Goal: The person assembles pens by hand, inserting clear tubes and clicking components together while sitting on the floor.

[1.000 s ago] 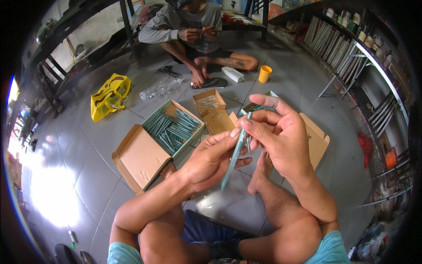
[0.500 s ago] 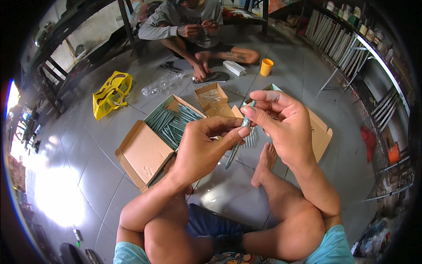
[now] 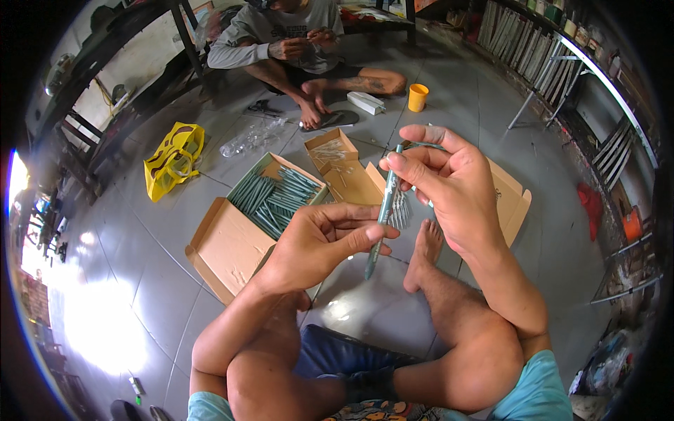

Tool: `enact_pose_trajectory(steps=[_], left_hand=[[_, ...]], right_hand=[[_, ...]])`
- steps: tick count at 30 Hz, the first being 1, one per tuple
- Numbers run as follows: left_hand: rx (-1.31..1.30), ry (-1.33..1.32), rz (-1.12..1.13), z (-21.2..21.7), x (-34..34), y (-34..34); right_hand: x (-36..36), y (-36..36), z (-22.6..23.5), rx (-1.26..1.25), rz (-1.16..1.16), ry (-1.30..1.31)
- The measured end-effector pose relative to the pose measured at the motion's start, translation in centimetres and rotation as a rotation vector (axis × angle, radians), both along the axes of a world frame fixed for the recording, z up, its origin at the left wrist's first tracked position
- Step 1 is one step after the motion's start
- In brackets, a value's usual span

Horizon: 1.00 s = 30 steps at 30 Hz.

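Note:
Between my hands a slim green pen with pale markings stands tilted, its pointed end down. My left hand pinches its lower part between thumb and fingers. Up at the pen's top end, the thumb and fingers of my right hand close on it. Just left of my left hand is an open cardboard box filled with many similar green pens. Behind the pen, a cluster of thin clear-and-silver pieces is partly hidden by my hands.
A small carton holds thin white sticks; a cardboard flap lies right. Beyond are a yellow bag, clear plastic, a white box and an orange cup. Another person sits opposite, hands raised together.
The pen has turned more upright and sits slightly lower. My left hand has slid down along it, while my right hand stays at the top. The view has shifted slightly.

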State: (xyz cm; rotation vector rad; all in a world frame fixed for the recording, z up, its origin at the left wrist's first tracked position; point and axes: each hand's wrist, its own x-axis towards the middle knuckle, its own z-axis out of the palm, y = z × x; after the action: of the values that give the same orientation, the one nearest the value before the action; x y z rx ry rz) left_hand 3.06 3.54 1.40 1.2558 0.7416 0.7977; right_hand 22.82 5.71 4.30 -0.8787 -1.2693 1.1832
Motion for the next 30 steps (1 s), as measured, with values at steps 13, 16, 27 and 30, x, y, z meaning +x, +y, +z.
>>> enact_pose_trajectory(steps=[13, 16, 27, 30], left_hand=[[-0.172, -0.397, -0.195, -3.9, 0.8, 1.5], [-0.168, -0.361, -0.207, -4.6, 0.6, 1.6], [-0.054, -0.035, -0.176, -3.9, -0.5, 1.7], [-0.004, 0.050, -0.183, -2.8, -0.5, 1.5]], right_hand=[[-0.1, -0.8, 0.4, -0.015, 0.174, -0.014], [0.4, -1.0, 0.5, 0.006, 0.154, 0.002], [1.3, -1.2, 0.6, 0.036, 0.036, 0.053], [1.7, -1.4, 1.0, 0.034, 0.015, 0.055]])
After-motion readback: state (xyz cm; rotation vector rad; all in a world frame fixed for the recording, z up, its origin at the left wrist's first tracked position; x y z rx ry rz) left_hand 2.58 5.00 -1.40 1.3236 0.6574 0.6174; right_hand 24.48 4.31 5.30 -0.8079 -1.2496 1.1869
